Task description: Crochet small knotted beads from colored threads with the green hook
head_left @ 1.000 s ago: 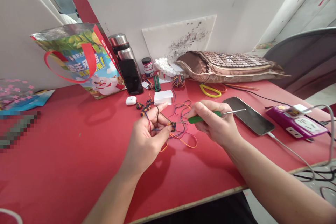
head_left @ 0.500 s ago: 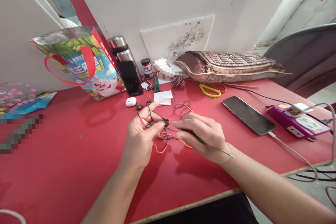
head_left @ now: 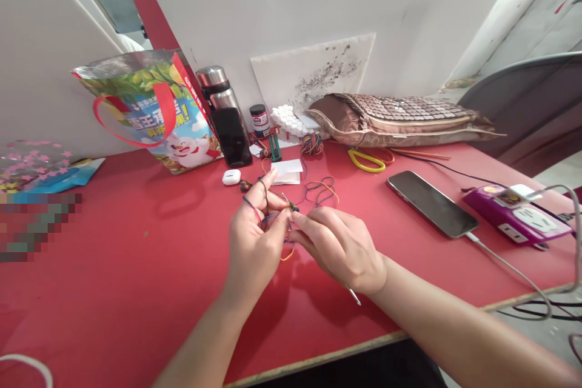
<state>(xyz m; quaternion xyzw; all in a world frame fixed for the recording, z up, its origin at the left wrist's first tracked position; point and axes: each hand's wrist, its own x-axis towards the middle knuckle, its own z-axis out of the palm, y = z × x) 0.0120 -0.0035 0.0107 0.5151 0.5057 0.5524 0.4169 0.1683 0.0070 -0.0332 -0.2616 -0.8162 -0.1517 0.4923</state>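
Note:
My left hand (head_left: 257, 239) is closed, thumb and fingers pinching a small dark multicoloured crochet piece (head_left: 295, 209), with yarn looped around its raised forefinger. Close against it, my right hand (head_left: 345, 248) is shut on a crochet hook (head_left: 353, 296). The hook's metal tip shows at the crochet piece, and its back end sticks out below my right palm; the green handle is hidden by the hand. Loose purple and orange yarn (head_left: 321, 191) lies on the table behind and under my hands.
On the red table (head_left: 150, 291) stand a colourful bag (head_left: 182, 127), a steel flask (head_left: 220, 88) and a dark phone (head_left: 233, 136). A yarn ball (head_left: 311, 144), white earbud case (head_left: 231, 177), folded paper (head_left: 287, 171) and yellow-handled scissors (head_left: 366, 162) lie beyond my hands. Right are a charging phone (head_left: 431, 203) and purple power strip (head_left: 516, 215).
My right hand has turned over and come left against my left hand. The hook's back end has swung from pointing right to down toward me, and its green handle has become hidden.

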